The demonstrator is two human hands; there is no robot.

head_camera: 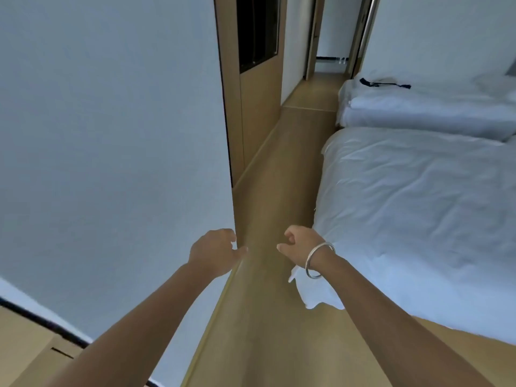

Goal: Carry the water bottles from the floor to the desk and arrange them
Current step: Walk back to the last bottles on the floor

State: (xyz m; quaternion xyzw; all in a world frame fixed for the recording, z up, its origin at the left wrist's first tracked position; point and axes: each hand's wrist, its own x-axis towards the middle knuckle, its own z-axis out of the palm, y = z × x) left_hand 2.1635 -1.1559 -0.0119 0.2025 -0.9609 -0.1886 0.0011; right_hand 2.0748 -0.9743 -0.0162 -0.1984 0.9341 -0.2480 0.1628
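White bed (405, 191) beside my right hand (300, 245); left hand (213, 251) opposite it; both loosely curled, holding nothing.

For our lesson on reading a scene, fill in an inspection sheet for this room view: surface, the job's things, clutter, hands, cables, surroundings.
Surface: light brown wooden floor runs as a narrow aisle ahead; a corner of a light wooden top shows at lower left.
Job's things: nothing seen; no water bottles in view.
Clutter: a dark blue strap-like item lies on the far white bed.
Hands: left hand and right hand both held forward, fingers loosely curled, holding nothing; a silver metal bangle circles the right wrist.
Cables: nothing seen.
Surroundings: plain white wall on the left, near white bed on the right, wooden door panel beyond.
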